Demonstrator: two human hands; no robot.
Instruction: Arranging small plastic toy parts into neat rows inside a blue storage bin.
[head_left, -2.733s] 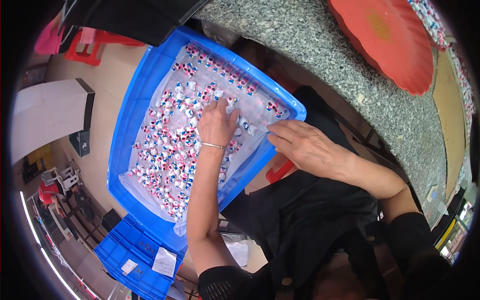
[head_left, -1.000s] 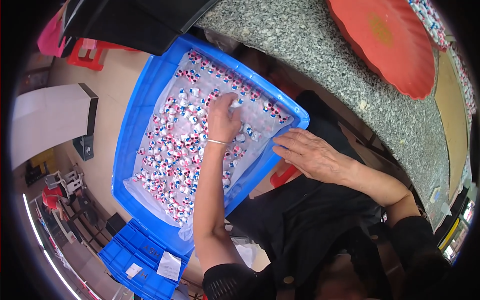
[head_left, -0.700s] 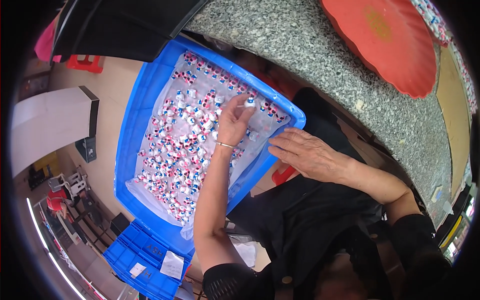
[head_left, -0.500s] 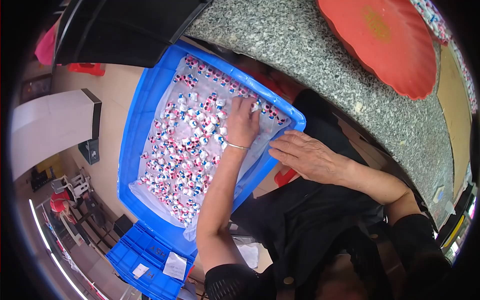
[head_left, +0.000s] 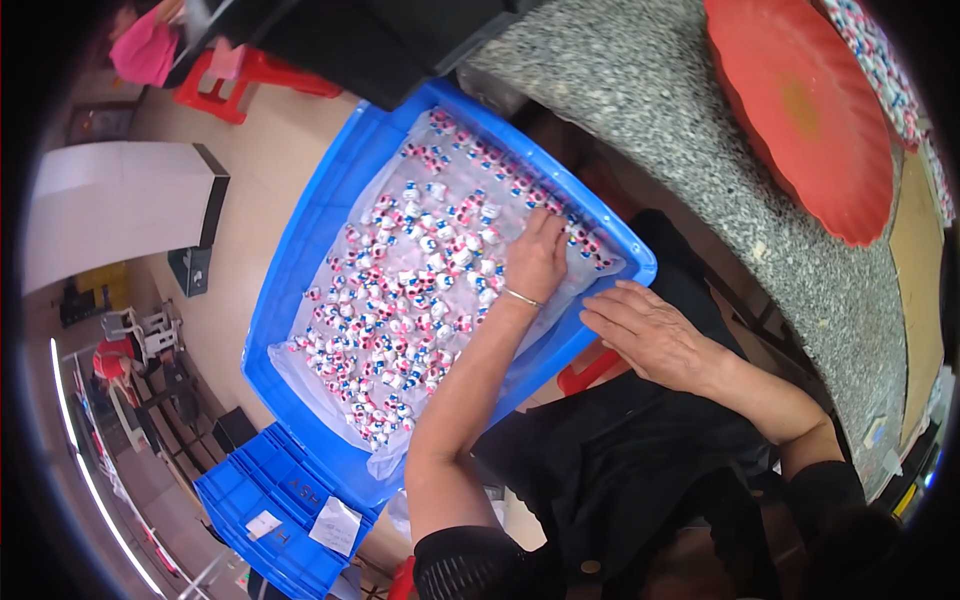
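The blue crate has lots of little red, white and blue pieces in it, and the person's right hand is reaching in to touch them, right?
Not quite. The head view shows the left hand reaching into the blue crate among the little pieces. The right hand rests flat just outside the crate's near edge.

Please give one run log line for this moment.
left hand: in blue plastic crate, on small wrapped pieces | right hand: flat, empty
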